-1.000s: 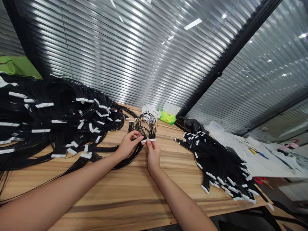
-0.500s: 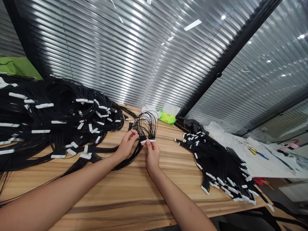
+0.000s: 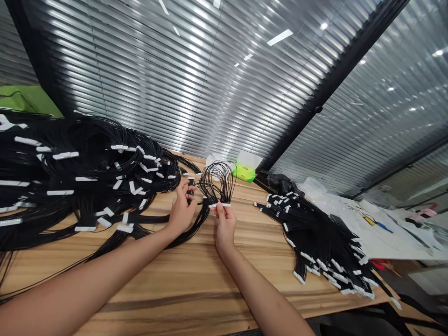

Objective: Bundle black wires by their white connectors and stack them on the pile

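Observation:
Between the thumb and fingers of my right hand (image 3: 225, 223) are the white connectors of a looped wire harness (image 3: 217, 179). Its thin black wires arch up above the hand, and the two white connector ends sit side by side at the fingertips. My left hand (image 3: 182, 207) is just left of the loop, its fingers apart and nothing seen held in them. Close behind its fingertips lies another black cable end with a small white connector (image 3: 191, 178). A bundle of black wires (image 3: 196, 225) runs along the table under and beside the left hand.
A large heap of black wire harnesses (image 3: 87, 140) with white connectors covers the table's left. Another pile (image 3: 322, 233) lies on the right. A bright green packet (image 3: 244, 172) stands at the back, before the metal blinds (image 3: 157, 70). Beyond is a white table (image 3: 371, 242) with tools.
My left hand has come away from the connectors and moved slightly left, its fingers spreading. My right hand has shifted a little to the right with the looped harness.

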The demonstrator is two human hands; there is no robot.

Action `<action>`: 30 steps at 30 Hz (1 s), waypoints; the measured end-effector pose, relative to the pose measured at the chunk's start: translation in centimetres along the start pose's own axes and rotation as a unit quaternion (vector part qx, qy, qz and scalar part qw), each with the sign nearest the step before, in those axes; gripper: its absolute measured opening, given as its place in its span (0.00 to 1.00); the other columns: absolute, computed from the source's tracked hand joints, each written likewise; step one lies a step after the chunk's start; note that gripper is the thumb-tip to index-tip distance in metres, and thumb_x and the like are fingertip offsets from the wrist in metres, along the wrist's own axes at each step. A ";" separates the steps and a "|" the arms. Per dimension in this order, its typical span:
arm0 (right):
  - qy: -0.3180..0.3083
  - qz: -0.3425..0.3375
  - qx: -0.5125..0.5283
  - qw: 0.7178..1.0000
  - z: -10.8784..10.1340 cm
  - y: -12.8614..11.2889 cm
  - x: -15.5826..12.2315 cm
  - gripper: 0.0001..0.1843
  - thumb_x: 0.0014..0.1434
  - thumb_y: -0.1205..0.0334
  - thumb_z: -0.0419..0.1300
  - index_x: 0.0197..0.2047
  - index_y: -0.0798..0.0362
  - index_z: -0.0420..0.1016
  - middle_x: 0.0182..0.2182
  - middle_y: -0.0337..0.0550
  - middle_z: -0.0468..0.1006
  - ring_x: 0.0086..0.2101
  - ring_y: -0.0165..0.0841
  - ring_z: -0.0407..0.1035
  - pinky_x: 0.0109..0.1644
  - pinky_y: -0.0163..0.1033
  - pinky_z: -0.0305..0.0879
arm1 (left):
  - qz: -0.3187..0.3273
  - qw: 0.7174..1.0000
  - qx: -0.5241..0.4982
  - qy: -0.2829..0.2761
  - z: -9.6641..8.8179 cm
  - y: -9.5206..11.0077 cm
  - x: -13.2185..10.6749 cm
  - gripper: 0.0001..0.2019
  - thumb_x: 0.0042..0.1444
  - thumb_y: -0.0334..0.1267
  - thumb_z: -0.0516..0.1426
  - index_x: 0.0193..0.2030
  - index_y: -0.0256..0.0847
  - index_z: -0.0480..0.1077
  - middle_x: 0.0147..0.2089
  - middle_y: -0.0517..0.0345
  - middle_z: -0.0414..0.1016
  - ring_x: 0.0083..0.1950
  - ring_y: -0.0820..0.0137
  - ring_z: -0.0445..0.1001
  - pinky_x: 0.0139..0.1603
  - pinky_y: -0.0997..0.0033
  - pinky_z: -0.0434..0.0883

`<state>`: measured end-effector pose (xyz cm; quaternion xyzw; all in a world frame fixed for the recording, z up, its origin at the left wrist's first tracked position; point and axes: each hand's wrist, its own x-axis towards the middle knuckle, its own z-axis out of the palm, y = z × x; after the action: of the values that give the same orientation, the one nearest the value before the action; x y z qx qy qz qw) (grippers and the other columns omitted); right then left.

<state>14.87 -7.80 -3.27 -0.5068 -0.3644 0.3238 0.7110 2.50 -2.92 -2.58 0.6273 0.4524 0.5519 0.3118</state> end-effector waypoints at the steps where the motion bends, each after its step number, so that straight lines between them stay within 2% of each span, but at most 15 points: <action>1: -0.001 -0.001 0.002 1.000 0.0 -0.1 0.0 0.18 0.51 0.47 0.61 0.28 0.55 0.73 0.25 0.41 0.75 0.27 0.30 0.64 0.35 0.35 0.60 | 0.022 0.999 0.029 0.013 -0.1 0.3 -0.1 0.29 0.50 0.29 0.52 0.60 0.44 0.52 0.57 0.50 0.66 0.49 0.66 0.70 0.55 0.61 0.63; 3: -0.001 -0.001 0.008 1.000 0.1 -0.1 -0.1 0.17 0.52 0.48 0.61 0.27 0.55 0.72 0.25 0.41 0.75 0.28 0.30 0.64 0.36 0.36 0.60 | 0.062 0.993 0.093 0.026 -0.5 0.9 -0.2 0.26 0.50 0.28 0.52 0.57 0.46 0.59 0.63 0.50 0.60 0.59 0.61 0.63 0.59 0.57 0.57; 4: -0.003 -0.001 0.013 1.000 0.1 -0.2 -0.1 0.17 0.52 0.49 0.62 0.27 0.55 0.72 0.25 0.41 0.75 0.28 0.30 0.64 0.36 0.36 0.59 | 0.076 0.989 0.123 0.023 -0.6 1.2 -0.3 0.22 0.50 0.28 0.52 0.53 0.47 0.64 0.62 0.52 0.61 0.60 0.59 0.61 0.60 0.56 0.55; 7: -0.005 0.001 0.020 1.000 0.0 -0.3 -0.1 0.16 0.52 0.50 0.62 0.27 0.55 0.72 0.25 0.40 0.74 0.28 0.29 0.64 0.37 0.36 0.59 | 0.103 0.980 0.170 -0.019 -0.9 1.8 -0.4 0.14 0.52 0.28 0.50 0.41 0.48 0.71 0.52 0.57 0.70 0.57 0.60 0.64 0.58 0.55 0.54; 9: -0.001 -0.001 0.016 1.000 -0.1 -0.3 0.0 0.16 0.52 0.50 0.61 0.28 0.55 0.72 0.25 0.39 0.73 0.28 0.29 0.63 0.36 0.35 0.58 | 0.111 0.978 0.172 -0.042 -0.9 1.9 -0.4 0.13 0.54 0.28 0.49 0.38 0.48 0.71 0.46 0.59 0.74 0.53 0.62 0.67 0.57 0.56 0.53; 15: 0.020 0.005 0.022 1.000 -0.3 -0.1 0.5 0.17 0.52 0.48 0.61 0.27 0.56 0.74 0.25 0.39 0.73 0.27 0.28 0.60 0.34 0.35 0.56 | 0.123 0.978 0.154 -0.073 -0.9 2.0 -0.4 0.06 0.58 0.36 0.51 0.39 0.44 0.69 0.40 0.61 0.77 0.43 0.66 0.72 0.55 0.59 0.53; 20: 0.028 0.009 0.023 0.999 -0.3 0.0 0.5 0.18 0.51 0.48 0.62 0.27 0.56 0.74 0.24 0.38 0.71 0.26 0.27 0.59 0.33 0.34 0.56 | 0.132 0.973 0.169 -0.084 -1.0 2.4 -0.6 0.07 0.60 0.36 0.51 0.40 0.46 0.70 0.45 0.62 0.77 0.47 0.66 0.72 0.53 0.61 0.54; 27: 0.023 0.011 0.016 1.000 -0.4 -0.1 0.5 0.17 0.51 0.48 0.62 0.28 0.56 0.75 0.25 0.39 0.74 0.27 0.28 0.60 0.33 0.34 0.56 | 0.140 0.968 0.186 -0.092 -0.9 2.5 -0.6 0.09 0.59 0.40 0.54 0.46 0.49 0.70 0.49 0.62 0.77 0.53 0.65 0.70 0.58 0.59 0.51; 30: 0.020 0.011 0.012 1.000 -0.4 0.1 0.6 0.17 0.52 0.48 0.62 0.28 0.56 0.75 0.25 0.39 0.74 0.27 0.27 0.60 0.34 0.34 0.56 | 0.142 0.967 0.185 -0.099 -0.9 2.4 -0.6 0.09 0.60 0.41 0.53 0.45 0.50 0.72 0.49 0.63 0.77 0.53 0.65 0.69 0.59 0.58 0.50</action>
<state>15.54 -7.48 -3.38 -0.5082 -0.3406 0.3258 0.7208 2.13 -4.47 -0.50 0.7833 0.4197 0.4327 0.1517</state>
